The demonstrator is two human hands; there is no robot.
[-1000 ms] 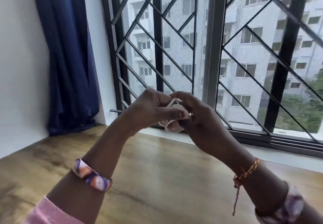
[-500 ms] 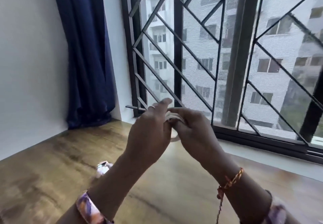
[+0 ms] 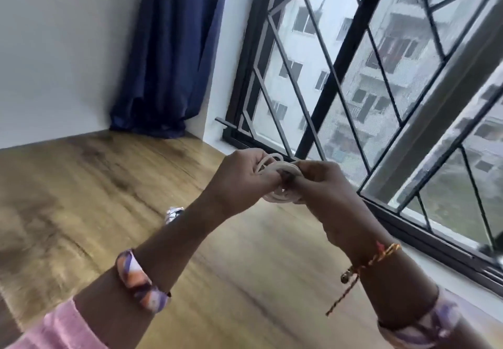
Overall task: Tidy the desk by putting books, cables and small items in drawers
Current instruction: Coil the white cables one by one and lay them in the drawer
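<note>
Now we grip the coiled white cable [image 3: 277, 182] with left hand [image 3: 242, 177] and right hand [image 3: 321, 185], keeping loops tight so none spring loose.

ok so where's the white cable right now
The coiled white cable is in the middle of the head view, held between the left hand and right hand above the wooden desk, just in front of the window grille.

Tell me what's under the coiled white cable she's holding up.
Below the white cable, gripped by the left hand and right hand, lies bare wooden desk. A small patterned item shows beside the left forearm, partly hidden.
</note>
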